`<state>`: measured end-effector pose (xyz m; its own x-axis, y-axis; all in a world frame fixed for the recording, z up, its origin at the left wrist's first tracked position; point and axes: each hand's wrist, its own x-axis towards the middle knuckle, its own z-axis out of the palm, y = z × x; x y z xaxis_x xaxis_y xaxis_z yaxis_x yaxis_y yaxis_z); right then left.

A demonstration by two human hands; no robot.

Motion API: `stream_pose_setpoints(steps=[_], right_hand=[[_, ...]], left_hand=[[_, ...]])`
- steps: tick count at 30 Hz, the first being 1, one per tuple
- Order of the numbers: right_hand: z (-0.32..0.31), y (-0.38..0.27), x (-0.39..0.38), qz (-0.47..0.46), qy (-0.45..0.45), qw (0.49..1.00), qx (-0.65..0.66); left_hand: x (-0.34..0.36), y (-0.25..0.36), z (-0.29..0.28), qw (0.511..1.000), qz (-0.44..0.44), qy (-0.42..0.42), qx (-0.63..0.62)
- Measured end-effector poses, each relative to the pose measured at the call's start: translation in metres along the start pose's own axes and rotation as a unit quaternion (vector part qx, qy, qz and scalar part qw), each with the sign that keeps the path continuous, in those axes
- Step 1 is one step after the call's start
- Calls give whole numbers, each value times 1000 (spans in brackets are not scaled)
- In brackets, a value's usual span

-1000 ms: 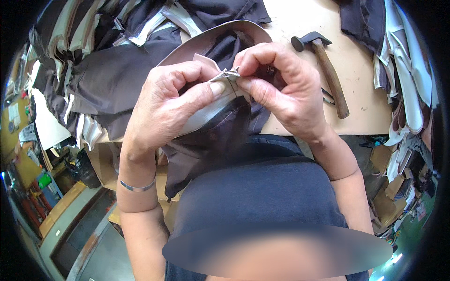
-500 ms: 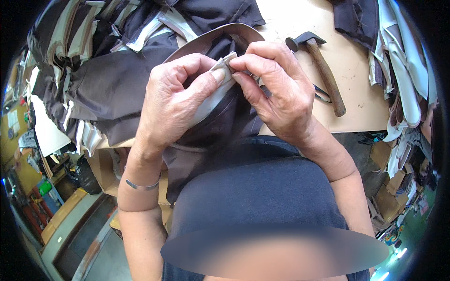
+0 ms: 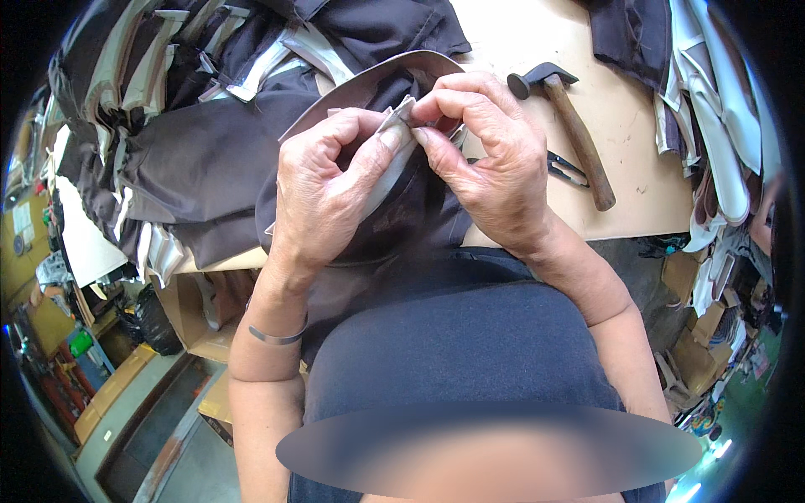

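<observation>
My left hand (image 3: 327,180) pinches a dark fabric piece (image 3: 402,189) by its pale edge strip (image 3: 388,178), thumb on top near the strip's tip. At that same tip, the thumb and forefinger of my right hand (image 3: 495,155) are pressed together. Whatever lies between the right fingertips is too small to make out. Behind both hands curves a brown band (image 3: 377,74), apparently part of the held piece. To the right of my right hand, on the table, lies a hammer (image 3: 579,138) with a wooden handle and dark head. Black snips (image 3: 567,169) lie beside its handle, partly hidden by my hand.
Dark fabric pieces with pale strips (image 3: 210,159) are heaped on the left of the tan table (image 3: 646,189). More dark cloth and hanging pale strips (image 3: 725,159) occupy its right end. Below the front edge at left stand a cardboard box (image 3: 189,310) and a black bag (image 3: 159,318).
My left hand and forearm have shifted right, while my right hand has moved slightly left. Both still pinch the pale tip. The brown band now sits a little lower.
</observation>
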<state>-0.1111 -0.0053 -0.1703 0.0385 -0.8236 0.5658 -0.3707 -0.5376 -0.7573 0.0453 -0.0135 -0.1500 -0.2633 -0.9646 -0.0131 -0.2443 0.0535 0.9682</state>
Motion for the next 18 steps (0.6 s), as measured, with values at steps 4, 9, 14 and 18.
stream_pose_setpoints(steps=[4, 9, 14, 18], right_hand=[[-2, -4, 0, 72, -37, 995, 49], [-7, -1, 0, 86, -93, 990, 64], [-8, 7, -6, -3, -99, 995, 30], [-13, 7, -10, 24, -65, 997, 46]], left_hand=[[-1, -3, 0, 999, 18, -2, 31], [-4, -7, 3, 999, 36, -6, 30], [-9, -12, 4, 1000, -14, -23, 8], [-8, -5, 7, 996, -76, -27, -36]])
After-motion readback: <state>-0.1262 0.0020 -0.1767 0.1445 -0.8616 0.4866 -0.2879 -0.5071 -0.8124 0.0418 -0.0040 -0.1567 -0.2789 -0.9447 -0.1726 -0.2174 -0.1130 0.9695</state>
